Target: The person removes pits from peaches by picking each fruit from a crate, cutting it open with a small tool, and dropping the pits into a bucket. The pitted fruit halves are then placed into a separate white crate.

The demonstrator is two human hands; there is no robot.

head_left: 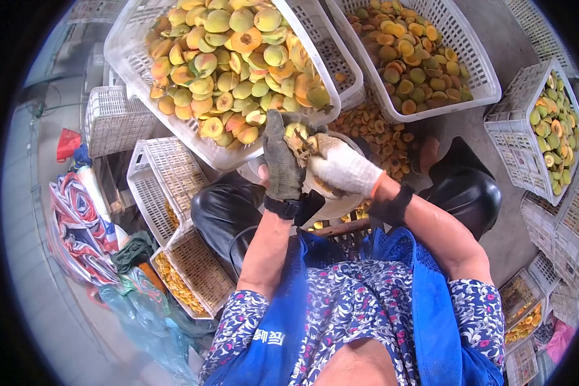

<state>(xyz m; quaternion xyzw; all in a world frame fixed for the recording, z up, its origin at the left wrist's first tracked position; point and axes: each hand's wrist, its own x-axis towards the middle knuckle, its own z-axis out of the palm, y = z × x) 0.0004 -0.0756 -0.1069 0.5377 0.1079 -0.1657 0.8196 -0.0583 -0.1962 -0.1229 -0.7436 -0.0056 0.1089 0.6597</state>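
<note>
My left hand (282, 157), in a dark grey-green glove, is closed around a peach half (294, 136) above the lower edge of the big white crate. My right hand (344, 164), in a stained white glove, presses against the fruit from the right. A small dark tool (307, 146) sticks out of its fingers at the fruit; its exact shape is hard to make out. Beneath both hands is a pale round basin (341, 204), mostly hidden. Just ahead, halved peaches (231, 71) fill the tilted white crate (125, 48).
Another white crate (482, 87) of peach halves stands at the upper right, with loose halves (373, 138) piled below it. A crate of greener fruit (524, 145) is farther right. Left are stacked crates (167, 161), a striped sack (83, 225) and plastic sheeting (151, 328).
</note>
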